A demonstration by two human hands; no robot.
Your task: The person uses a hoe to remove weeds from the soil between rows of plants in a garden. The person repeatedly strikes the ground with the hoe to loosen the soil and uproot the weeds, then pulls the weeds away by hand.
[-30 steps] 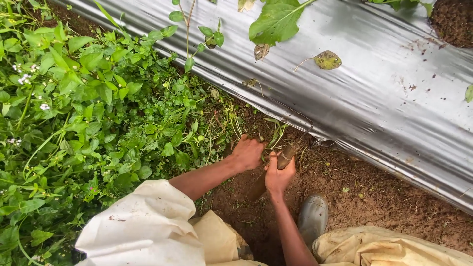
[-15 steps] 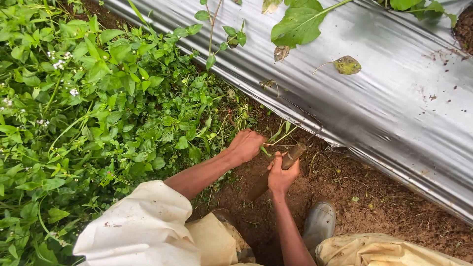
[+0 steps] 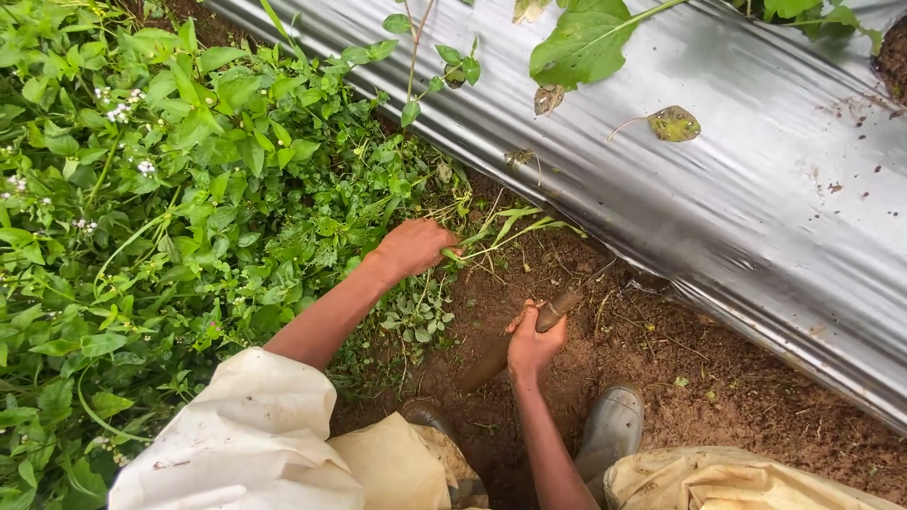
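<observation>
Right now the left hand (image 3: 413, 247) is closed in a fist around a bunch of long green weed stems (image 3: 505, 229), which trail from the fist across the bare soil (image 3: 661, 359) toward the silver plastic mulch sheet (image 3: 737, 179). The right hand (image 3: 534, 342) is wrapped tight around the wooden handle of a hand tool (image 3: 553, 310) whose thin metal end reaches toward the lower edge of the sheet; the working tip is hard to make out, probably a hook or narrow blade. The main risk looks to be that metal end: so close to the sheet's edge, a pull or slip could tear the plastic. The left fist sits just beside the tool's line, so a careless stroke could catch the fingers. Stems gripped far from their roots may snap and leave the roots in the soil. A grey boot (image 3: 611, 425) stands near the right wrist, within reach of a hard backward draw.
</observation>
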